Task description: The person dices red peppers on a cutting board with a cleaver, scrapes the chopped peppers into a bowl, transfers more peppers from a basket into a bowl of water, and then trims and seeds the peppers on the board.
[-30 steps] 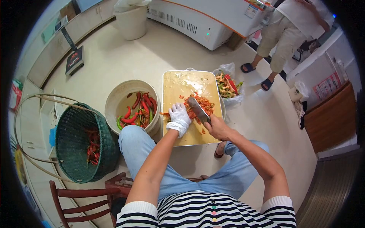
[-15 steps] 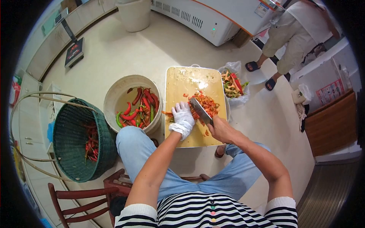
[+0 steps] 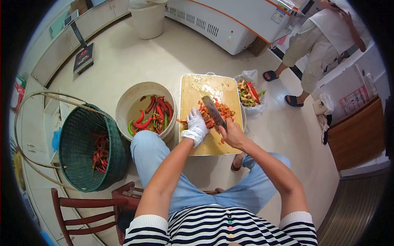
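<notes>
I see the gloved left hand (image 3: 195,127) palm-down, its arm (image 3: 167,176) reaching toward one o'clock; the bare right hand (image 3: 233,134) curls closed, its forearm (image 3: 269,164) angled toward ten.

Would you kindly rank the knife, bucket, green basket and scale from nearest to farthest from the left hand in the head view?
From the left hand:
1. Knife, to its right, in the right hand
2. Bucket, to its left
3. Green basket, farther left
4. Scale, far upper left
</notes>
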Available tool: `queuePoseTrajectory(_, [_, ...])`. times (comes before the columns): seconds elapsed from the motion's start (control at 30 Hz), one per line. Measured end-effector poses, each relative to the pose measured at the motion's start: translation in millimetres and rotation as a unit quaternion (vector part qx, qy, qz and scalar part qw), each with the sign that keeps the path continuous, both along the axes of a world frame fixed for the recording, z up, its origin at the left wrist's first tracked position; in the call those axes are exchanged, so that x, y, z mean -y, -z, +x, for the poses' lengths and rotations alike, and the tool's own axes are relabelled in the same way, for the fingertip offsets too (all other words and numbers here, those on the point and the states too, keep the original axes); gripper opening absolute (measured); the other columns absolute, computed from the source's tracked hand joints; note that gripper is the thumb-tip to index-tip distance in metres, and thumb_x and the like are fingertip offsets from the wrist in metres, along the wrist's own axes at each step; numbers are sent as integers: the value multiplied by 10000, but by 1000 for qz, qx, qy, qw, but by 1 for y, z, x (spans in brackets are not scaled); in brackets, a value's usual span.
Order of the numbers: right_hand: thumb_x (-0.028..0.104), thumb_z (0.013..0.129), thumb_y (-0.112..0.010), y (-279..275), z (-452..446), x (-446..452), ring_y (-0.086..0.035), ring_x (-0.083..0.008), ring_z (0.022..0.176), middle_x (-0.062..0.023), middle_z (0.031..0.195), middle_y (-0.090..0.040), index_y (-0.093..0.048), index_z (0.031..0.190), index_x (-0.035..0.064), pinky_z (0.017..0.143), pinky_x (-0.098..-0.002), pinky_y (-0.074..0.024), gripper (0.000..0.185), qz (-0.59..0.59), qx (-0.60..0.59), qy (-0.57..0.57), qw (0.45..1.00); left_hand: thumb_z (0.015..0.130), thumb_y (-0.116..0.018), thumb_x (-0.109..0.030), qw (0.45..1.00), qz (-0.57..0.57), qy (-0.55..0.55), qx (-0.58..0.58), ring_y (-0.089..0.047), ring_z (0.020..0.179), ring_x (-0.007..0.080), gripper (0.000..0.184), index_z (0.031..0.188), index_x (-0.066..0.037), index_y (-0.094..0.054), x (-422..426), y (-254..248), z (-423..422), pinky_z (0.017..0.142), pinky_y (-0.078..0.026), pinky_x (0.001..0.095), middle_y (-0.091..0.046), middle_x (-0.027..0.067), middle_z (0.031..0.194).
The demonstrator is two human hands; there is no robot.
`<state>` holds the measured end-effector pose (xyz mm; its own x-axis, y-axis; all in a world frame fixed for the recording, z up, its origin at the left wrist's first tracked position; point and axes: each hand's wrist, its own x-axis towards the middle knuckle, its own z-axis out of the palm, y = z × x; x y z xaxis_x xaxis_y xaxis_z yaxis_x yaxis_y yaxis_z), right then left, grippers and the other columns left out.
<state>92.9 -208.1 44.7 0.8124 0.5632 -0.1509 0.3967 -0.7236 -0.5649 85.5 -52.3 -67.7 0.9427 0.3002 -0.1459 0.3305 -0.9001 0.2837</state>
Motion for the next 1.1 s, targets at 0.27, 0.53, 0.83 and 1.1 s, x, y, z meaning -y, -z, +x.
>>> queuePoseTrajectory(0.27, [154,872,-517,-9,-7,13,-582,-484,760,-351,771,-564,-428,889,-118,676,-504,-451,286,-56,-23,-51,997,769,-580,-262,1000,5,10,-20,-317,1253,344,637,1317,-22,-360,-3,-8,-1,1030,-232,496,-341,162,1347])
queuePoseTrajectory(0.53, [166,865,-535,14,12,-18,-590,-480,776,-352,803,-570,-448,889,-123,682,-506,-460,302,-76,-113,1,991,744,-591,-245,999,36,16,26,-346,1212,337,605,1260,-5,-386,1,4,-2,1005,-245,498,-394,159,1247])
queuePoseTrajectory(0.83, [178,870,-544,26,5,-3,-584,-474,717,-325,731,-568,-436,889,-94,642,-500,-452,293,25,-7,0,1000,652,-728,-321,999,-18,-28,26,-298,1265,326,833,1311,8,-341,2,-8,-6,1053,-216,455,-321,172,1358])
queuePoseTrajectory(1.1, [152,861,-544,-10,-12,10,-583,-476,697,-334,719,-565,-441,868,-107,645,-496,-454,279,-9,-40,-27,999,620,-760,-399,997,55,-29,42,-340,1213,295,800,1244,-46,-404,4,-8,-8,1009,-256,454,-379,137,1288])
